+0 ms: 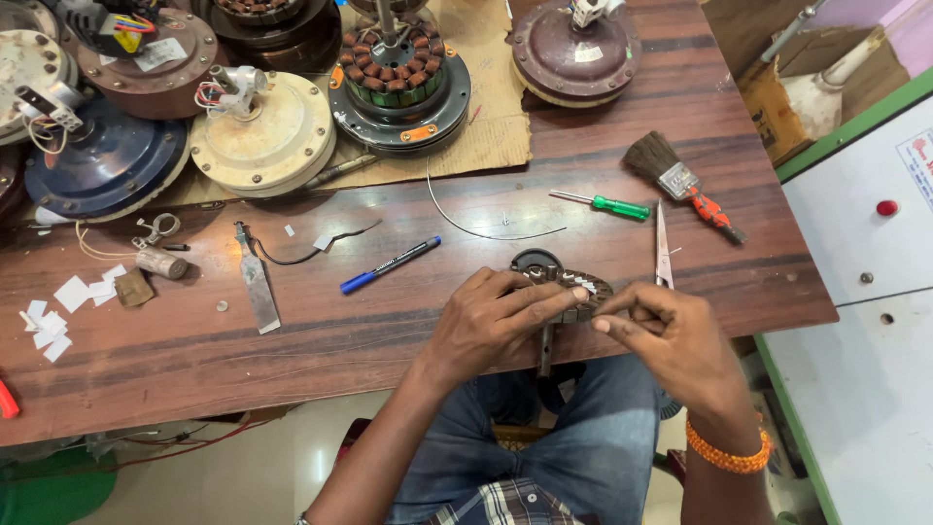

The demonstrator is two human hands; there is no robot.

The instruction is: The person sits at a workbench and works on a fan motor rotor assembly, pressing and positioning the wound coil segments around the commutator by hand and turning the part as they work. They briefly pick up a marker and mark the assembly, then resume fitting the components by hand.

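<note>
Both hands work on a ceiling fan stator, a round slotted core that sits at the near edge of the wooden desk, partly over the person's lap. The left hand is clenched over the stator's near side, its forefinger stretched across the rim; the right hand pinches something small at the rim between thumb and forefinger, too fine to make out, perhaps a strip of insulating paper or a wire end. Because the stator overhangs the desk edge and rests largely in the left grip, a loosened hold could let it tip toward the lap or the floor. The scissors lie just beside the right hand with their points away from it, so a careless sweep of the wrist could knock them off or nick a finger. A loose wire curls near the work and could snag. Well apart lie a green screwdriver, a paintbrush, a blue marker and white paper scraps. The stator's lower half is hidden by the hands, its shaft only partly shows, and the fan motors at the far edge are cut off by the frame.
</note>
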